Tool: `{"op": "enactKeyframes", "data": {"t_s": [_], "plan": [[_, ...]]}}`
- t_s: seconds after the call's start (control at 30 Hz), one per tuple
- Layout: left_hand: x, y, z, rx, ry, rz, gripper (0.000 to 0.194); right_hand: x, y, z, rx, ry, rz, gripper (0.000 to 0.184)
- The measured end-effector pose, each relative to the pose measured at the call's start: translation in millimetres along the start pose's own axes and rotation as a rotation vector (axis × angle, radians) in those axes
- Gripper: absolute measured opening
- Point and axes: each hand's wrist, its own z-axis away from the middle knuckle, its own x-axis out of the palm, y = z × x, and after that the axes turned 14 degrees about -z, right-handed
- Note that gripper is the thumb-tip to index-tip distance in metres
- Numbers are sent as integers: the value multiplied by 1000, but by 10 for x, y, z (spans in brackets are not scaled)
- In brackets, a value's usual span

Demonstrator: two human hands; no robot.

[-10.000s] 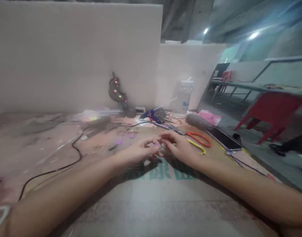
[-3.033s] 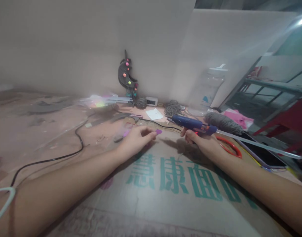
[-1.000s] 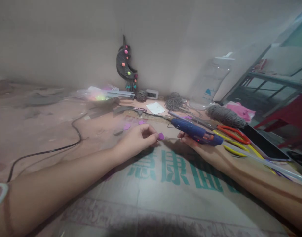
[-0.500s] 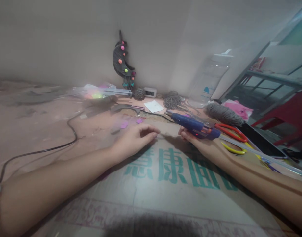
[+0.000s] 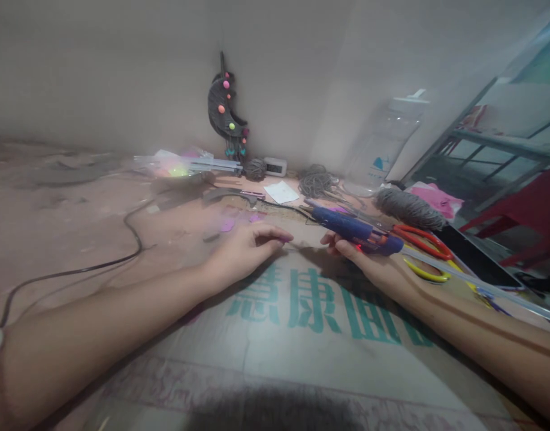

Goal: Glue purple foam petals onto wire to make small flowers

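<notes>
My left hand [image 5: 257, 244] is closed in a pinch, thumb against forefinger, with a small purple piece [image 5: 284, 239] between the tips. My right hand [image 5: 349, 246] is closed around a dark blue hot glue gun [image 5: 347, 226]. The gun's nozzle points up and to the left, and a small red light glows on its side. A long clear glue stick [image 5: 464, 277] sticks out of its back end, above my right forearm. The gun's handle is mostly hidden by the hand. Both hands are just above a board with green lettering [image 5: 313, 299], a short gap apart.
Purple scraps [image 5: 227, 224] lie beyond my left hand. Orange-handled scissors [image 5: 423, 240], a grey yarn skein [image 5: 410, 208] and a dark-screened phone [image 5: 477, 254] are at right. Further back are a clear bottle [image 5: 385, 143] and a moon-shaped decoration [image 5: 221, 111]. A black cord [image 5: 135, 239] runs at left.
The purple piece now shows at my left fingertips. The fingers of my right hand have shifted slightly beneath the glue gun, which stays in nearly the same place.
</notes>
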Motion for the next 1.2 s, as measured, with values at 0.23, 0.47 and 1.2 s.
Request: {"op": "enactKeyframes", "data": {"t_s": [0.23, 0.47, 1.2], "plan": [[5, 36, 0, -118, -20, 73, 32, -28, 30, 12, -17, -47, -17, 31], [15, -2, -18, -108, 14, 127, 29, -27, 7, 25, 37, -52, 94, 39], [-25, 95, -52, -294, 74, 414, 18, 35, -84, 23, -19, -61, -34, 29]]}}
